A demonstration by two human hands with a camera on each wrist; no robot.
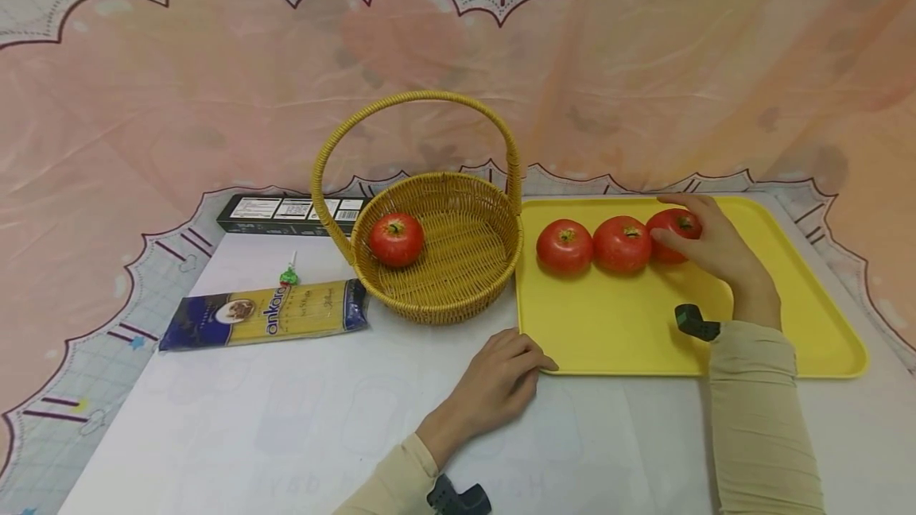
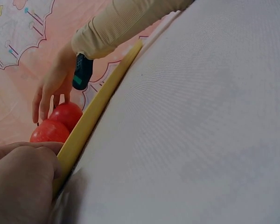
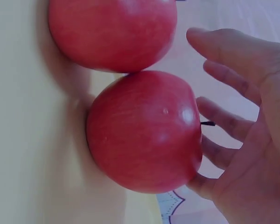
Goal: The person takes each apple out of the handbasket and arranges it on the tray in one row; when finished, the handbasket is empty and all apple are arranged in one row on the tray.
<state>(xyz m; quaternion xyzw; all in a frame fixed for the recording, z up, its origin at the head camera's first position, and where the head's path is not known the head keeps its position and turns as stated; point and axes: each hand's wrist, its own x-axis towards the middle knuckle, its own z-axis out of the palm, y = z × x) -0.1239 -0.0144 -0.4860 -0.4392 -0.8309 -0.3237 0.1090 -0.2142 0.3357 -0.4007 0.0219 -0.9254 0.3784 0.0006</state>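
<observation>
an apple (image 1: 396, 240) is sitting inside the wicker basket (image 1: 436, 308) near the desk's (image 1: 315, 420) far edge, while a left apple (image 1: 564, 247), a middle apple (image 1: 622, 245) and a right apple (image 1: 665, 220) are lying in a row on the yellow tray (image 1: 615, 324) toward the desk's right edge. the right hand (image 1: 721, 253) is hovering close around the right apple, fingers loosely spread and not gripping; the left hand (image 1: 497, 376) is touching the tray's near left corner, whether gripping cannot be told. progress is standing, by judgement, at one apple basketed and three outstanding, none lifted.

Studio-like tabletop (image 1: 608, 451), printed cloth backdrop (image 1: 644, 86)
</observation>
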